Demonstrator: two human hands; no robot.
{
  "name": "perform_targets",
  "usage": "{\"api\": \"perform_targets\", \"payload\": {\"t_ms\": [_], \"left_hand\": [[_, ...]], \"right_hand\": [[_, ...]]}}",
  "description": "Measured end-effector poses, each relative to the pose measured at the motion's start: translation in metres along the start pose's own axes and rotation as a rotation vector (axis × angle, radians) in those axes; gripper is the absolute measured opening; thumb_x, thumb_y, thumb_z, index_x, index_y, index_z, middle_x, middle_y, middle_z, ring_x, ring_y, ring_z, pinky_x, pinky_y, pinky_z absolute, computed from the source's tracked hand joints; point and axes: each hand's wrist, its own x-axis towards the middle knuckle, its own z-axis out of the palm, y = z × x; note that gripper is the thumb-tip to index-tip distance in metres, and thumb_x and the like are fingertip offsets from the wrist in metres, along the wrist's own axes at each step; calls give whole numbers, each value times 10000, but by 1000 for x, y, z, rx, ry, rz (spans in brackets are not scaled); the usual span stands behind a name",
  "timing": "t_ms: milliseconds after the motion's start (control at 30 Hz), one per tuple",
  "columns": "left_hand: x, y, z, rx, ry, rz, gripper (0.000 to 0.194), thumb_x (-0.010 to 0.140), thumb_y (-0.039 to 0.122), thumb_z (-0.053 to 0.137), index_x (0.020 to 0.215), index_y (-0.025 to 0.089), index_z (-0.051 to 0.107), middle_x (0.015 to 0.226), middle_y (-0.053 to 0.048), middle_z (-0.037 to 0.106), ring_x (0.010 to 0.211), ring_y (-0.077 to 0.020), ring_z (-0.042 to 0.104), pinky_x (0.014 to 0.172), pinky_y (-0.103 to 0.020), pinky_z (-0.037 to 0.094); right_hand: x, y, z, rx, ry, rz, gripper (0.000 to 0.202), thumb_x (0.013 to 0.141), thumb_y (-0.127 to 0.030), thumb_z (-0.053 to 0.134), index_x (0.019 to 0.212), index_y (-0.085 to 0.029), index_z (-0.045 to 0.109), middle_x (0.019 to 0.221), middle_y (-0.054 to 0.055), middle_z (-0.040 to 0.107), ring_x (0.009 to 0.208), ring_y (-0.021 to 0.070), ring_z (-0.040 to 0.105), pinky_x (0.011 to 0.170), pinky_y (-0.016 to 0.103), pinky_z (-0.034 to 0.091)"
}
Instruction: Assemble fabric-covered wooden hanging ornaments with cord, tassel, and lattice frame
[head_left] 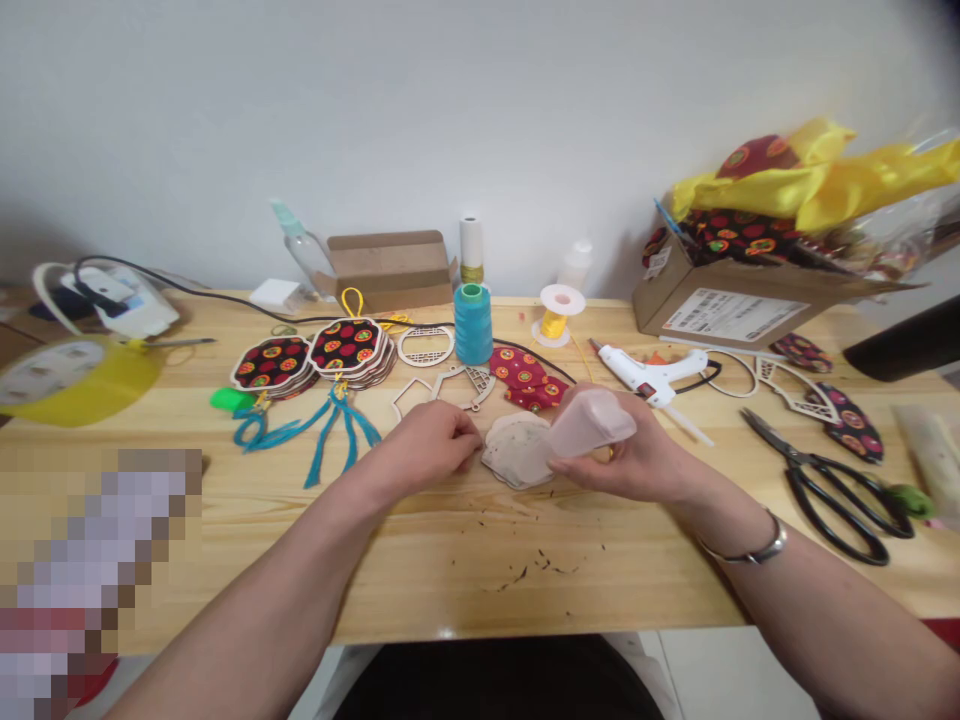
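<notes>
In my right hand [626, 455] is a translucent white squeeze bottle [589, 425], tilted so that its lower end reaches over a pale scalloped piece [517, 450] on the table. The bottle's tip is hard to make out against that piece. My left hand [439, 445] has its fingers curled together at the left edge of the pale piece; whatever they pinch is too small to tell. Just behind the piece lies red patterned fabric [525, 375]. Openwork wooden frames [469, 385] rest behind my left hand.
Stacked patterned pieces [274, 365] with blue tassels [350, 425] lie at left, near yellow tape [97, 380]. Blue thread [473, 325] stands behind the hands. A glue gun [649, 372], black scissors [825, 480] and a fabric-filled box [720, 305] are at right. Dark scraps [525, 572] lie in front.
</notes>
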Motion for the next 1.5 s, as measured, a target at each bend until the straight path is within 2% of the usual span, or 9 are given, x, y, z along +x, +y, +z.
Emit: {"api": "perform_targets", "payload": {"t_ms": [267,533,733,900,1100,1167,1267,1367,1500], "left_hand": [[-1,1,-1,5,5,-2,267,715,325,497,506,194,599,490,8,584,518,-149,525,550,-259,351],[0,1,-1,5,1,-6,255,714,314,498,532,196,630,521,4,627,539,-157,548,569,-261,370],[0,0,-2,-2,70,-13,225,718,294,494,617,198,671,558,0,651,575,-172,583,584,-267,384],[0,3,-1,-15,139,-6,228,738,299,493,630,199,668,567,0,648,571,-171,580,582,-270,388],[0,5,3,-49,212,45,232,779,307,494,703,204,687,599,14,671,587,-164,591,599,-264,410],[-1,6,5,-58,249,70,233,801,311,494,759,206,698,664,11,700,636,-167,610,634,-266,429],[-1,7,9,-64,341,158,234,840,303,493,876,212,706,857,-12,734,784,-178,638,735,-281,452],[2,3,15,-3,505,395,259,874,241,463,968,205,701,1083,-65,696,968,-208,616,865,-346,448],[11,-3,20,147,512,568,304,885,164,442,1042,219,697,1261,-77,628,1143,-258,493,1017,-492,328]], "right_hand": [[1,-2,-17,-39,10,44,133,706,-232,704,775,-211,591,706,-7,641,613,137,593,556,264,486],[2,-5,-22,-75,-83,28,113,702,-169,683,756,-201,589,716,-16,628,621,127,582,558,254,473],[-2,9,-25,-131,73,39,129,701,-219,724,755,-210,607,721,-15,653,652,145,599,593,280,472],[-2,15,-17,-44,193,38,136,719,-242,739,781,-234,618,743,-11,655,671,164,604,625,313,496],[4,7,-7,-104,90,2,143,742,-305,722,761,-209,617,744,10,644,660,153,602,621,300,512],[3,7,-7,-116,102,16,139,735,-292,725,749,-207,615,732,4,647,652,148,601,628,296,515],[0,13,-9,-7,274,109,177,705,-311,753,750,-214,611,713,-3,650,641,156,606,593,294,516],[0,20,-11,235,413,205,287,670,-445,770,770,-221,620,705,14,668,643,181,621,557,309,532],[8,19,-14,487,496,221,403,604,-522,788,820,-228,616,747,29,692,582,179,616,521,323,543]]}}
